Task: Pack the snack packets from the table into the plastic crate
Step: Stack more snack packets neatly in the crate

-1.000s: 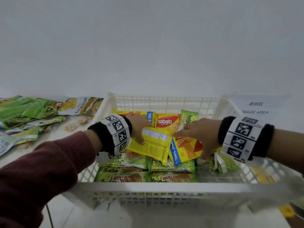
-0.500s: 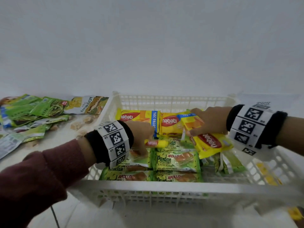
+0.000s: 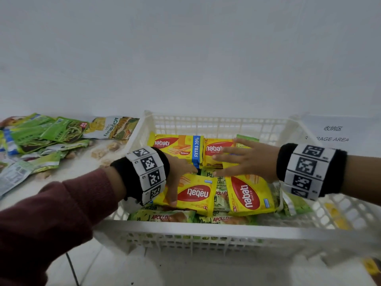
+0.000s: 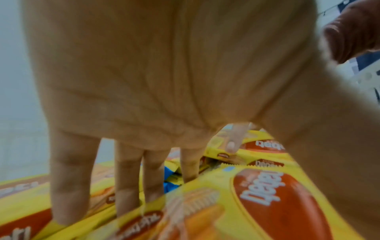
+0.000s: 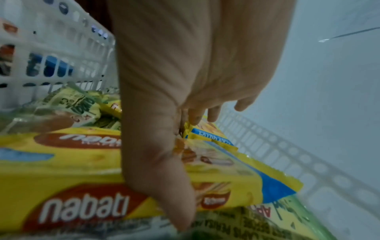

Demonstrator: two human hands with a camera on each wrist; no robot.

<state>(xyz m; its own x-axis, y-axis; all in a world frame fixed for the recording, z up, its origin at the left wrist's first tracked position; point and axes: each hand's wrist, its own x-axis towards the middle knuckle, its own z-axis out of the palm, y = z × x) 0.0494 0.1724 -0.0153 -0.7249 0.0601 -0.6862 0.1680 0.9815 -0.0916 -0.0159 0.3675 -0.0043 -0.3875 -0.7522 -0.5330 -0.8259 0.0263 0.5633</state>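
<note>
Yellow wafer packets (image 3: 193, 194) in crate (image 3: 206, 230); left hand (image 3: 177, 174) flat (touching, seemingly).

Yellow packets (image 3: 193, 194) read "nabati WAFER", green packets (image 3: 221, 219) "APOLLO", wall sign (image 3: 333, 134) "RAGE AREA".

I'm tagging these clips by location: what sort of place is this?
Probably a staged packing station rather than a shop: a paper sign reading "STORAGE AREA" lies beside a white plastic crate of Nabati wafer packets, loose snack packets are heaped on a pale table, and the wall behind is bare.
</note>
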